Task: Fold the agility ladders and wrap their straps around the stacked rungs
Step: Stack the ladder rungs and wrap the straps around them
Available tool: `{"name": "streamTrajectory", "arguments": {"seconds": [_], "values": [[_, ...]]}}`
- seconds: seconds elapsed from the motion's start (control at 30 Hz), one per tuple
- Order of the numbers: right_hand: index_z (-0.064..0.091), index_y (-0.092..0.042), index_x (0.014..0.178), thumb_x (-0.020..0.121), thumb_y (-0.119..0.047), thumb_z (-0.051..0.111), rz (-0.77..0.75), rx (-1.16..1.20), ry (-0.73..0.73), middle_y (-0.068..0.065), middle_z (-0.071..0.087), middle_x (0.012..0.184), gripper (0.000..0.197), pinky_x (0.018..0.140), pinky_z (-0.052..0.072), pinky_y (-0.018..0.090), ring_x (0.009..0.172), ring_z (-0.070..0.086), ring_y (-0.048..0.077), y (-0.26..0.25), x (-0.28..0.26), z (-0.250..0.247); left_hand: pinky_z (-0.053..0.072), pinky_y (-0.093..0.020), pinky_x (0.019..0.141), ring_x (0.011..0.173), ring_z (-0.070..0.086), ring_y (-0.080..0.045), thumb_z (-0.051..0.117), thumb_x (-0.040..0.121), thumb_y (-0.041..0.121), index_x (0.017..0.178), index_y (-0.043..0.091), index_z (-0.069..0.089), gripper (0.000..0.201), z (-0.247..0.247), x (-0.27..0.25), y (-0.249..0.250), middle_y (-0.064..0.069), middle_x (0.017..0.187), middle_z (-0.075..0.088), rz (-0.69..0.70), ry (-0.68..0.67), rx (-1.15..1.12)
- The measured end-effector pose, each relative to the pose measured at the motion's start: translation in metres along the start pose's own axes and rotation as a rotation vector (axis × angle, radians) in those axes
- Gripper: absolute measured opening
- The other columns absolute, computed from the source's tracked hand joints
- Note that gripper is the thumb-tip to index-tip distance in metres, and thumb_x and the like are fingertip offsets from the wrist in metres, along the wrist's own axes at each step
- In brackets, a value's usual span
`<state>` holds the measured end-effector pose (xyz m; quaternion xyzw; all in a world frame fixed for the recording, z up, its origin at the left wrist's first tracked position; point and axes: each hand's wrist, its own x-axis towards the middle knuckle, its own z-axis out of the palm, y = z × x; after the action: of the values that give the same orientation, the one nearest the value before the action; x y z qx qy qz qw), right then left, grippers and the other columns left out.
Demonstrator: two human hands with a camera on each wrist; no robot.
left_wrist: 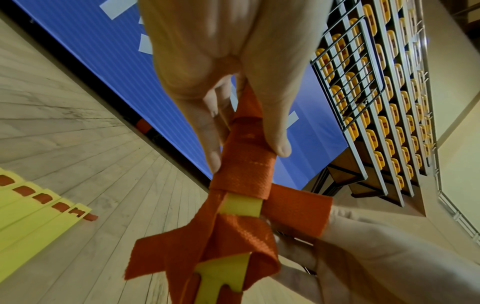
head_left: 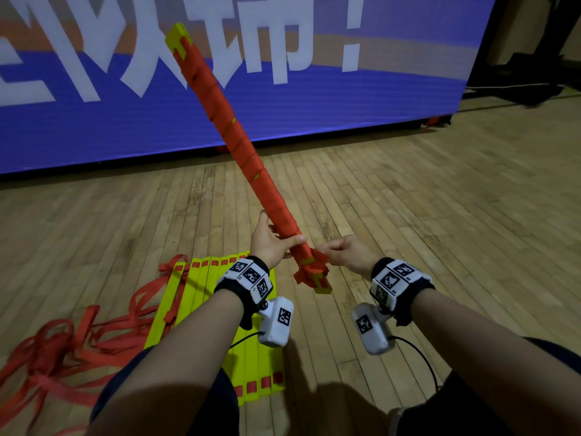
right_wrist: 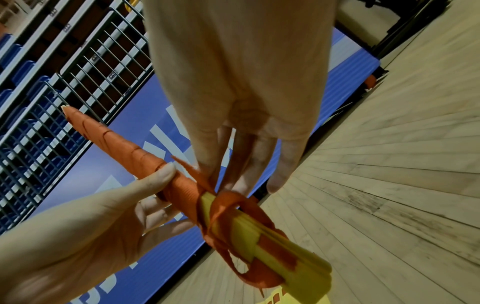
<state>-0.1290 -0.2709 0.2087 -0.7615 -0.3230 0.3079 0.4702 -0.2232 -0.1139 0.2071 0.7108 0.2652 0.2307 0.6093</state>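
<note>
Bleachers (left_wrist: 376, 102) behind strap-wrapped rungs (left_wrist: 244, 164)

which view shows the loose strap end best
Left wrist: the strap end fills the frame, pinched by the right hand beside the bundle. Right wrist shows it thin and half hidden by fingers. Head shows it small.

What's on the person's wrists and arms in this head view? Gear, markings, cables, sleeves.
Both forearms are bare, no sleeves or gloves. The left hand and right hand each have a black wrist strap carrying white blocks printed with black-and-white square fiducial tags. A white tagged camera pod hangs under each wrist, trailing a thin black cable.
</note>
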Motion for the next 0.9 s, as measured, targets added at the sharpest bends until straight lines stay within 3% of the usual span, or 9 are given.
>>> {"name": "streamTrajectory", "arguments": {"seconds": [0.1, 0.23, 0.33, 0.4, 0.5, 0.73, 0.9], "values": [[0.070, -0.005, 0.100, 0.089, -0.006, 0.062, -0.030, 0.011, -0.001, -0.002, 0.068, 0.085, 0.014, 0.079, 0.045, 0.021, 0.080, 0.059, 0.006, -0.001, 0.000, 0.000, 0.059, -0.041, 0.062, 0.092, 0.065, -0.029, 0.084, 0.069, 0.006, 0.116, 0.026, 0.038, 0.069, 0.001, 0.000, 0.001, -0.011, 0.104, 0.058, -0.009, -0.017, -0.014], [0.068, -0.015, 0.078, 0.083, -0.006, 0.069, -0.030, -0.019, 0.039, 0.003, 0.068, 0.086, 0.010, 0.085, 0.050, 0.025, 0.086, 0.064, 0.015, 0.000, 0.003, 0.003, 0.060, -0.046, 0.065, 0.093, 0.066, -0.032, 0.085, 0.067, 0.005, 0.114, 0.025, 0.040, 0.068, 0.005, -0.001, 0.002, -0.015, 0.105, 0.059, -0.014, -0.033, -0.028], [0.063, -0.016, 0.072, 0.080, -0.010, 0.073, -0.033, -0.098, 0.089, -0.001, 0.065, 0.079, 0.014, 0.074, 0.047, 0.020, 0.080, 0.060, 0.011, 0.000, 0.003, 0.005, 0.059, -0.048, 0.065, 0.094, 0.066, -0.033, 0.085, 0.066, 0.005, 0.113, 0.025, 0.041, 0.067, 0.006, -0.002, 0.003, -0.018, 0.108, 0.059, -0.014, -0.041, -0.035], [0.061, -0.017, 0.070, 0.079, -0.012, 0.075, -0.037, -0.132, 0.114, -0.002, 0.063, 0.077, 0.017, 0.074, 0.048, 0.022, 0.078, 0.059, 0.011, 0.000, 0.005, 0.006, 0.060, -0.046, 0.064, 0.095, 0.066, -0.033, 0.084, 0.067, 0.005, 0.114, 0.024, 0.041, 0.066, 0.007, -0.003, 0.003, -0.019, 0.109, 0.059, -0.015, -0.043, -0.035], [0.059, -0.017, 0.069, 0.078, -0.012, 0.076, -0.034, -0.128, 0.141, 0.000, 0.063, 0.077, 0.020, 0.080, 0.051, 0.031, 0.079, 0.060, 0.016, 0.000, 0.007, 0.007, 0.060, -0.044, 0.064, 0.095, 0.066, -0.032, 0.084, 0.069, 0.005, 0.115, 0.023, 0.040, 0.066, 0.007, -0.003, 0.006, -0.018, 0.109, 0.059, -0.020, -0.046, -0.045], [0.053, -0.018, 0.071, 0.078, -0.013, 0.076, -0.069, -0.177, 0.161, 0.010, 0.069, 0.088, 0.024, 0.078, 0.057, 0.042, 0.085, 0.068, 0.027, -0.008, 0.006, 0.007, 0.060, -0.042, 0.062, 0.090, 0.066, -0.025, 0.082, 0.070, 0.003, 0.117, 0.024, 0.039, 0.066, 0.012, -0.005, 0.017, -0.007, 0.098, 0.060, -0.027, -0.040, -0.046], [0.068, -0.018, 0.080, 0.080, -0.010, 0.074, -0.045, -0.115, 0.113, 0.010, 0.071, 0.091, 0.010, 0.085, 0.055, 0.042, 0.088, 0.068, 0.026, -0.019, 0.007, 0.001, 0.060, -0.045, 0.066, 0.090, 0.066, -0.023, 0.080, 0.073, 0.004, 0.116, 0.023, 0.040, 0.062, 0.008, -0.004, 0.029, -0.008, 0.101, 0.059, -0.034, -0.048, -0.064]]}}
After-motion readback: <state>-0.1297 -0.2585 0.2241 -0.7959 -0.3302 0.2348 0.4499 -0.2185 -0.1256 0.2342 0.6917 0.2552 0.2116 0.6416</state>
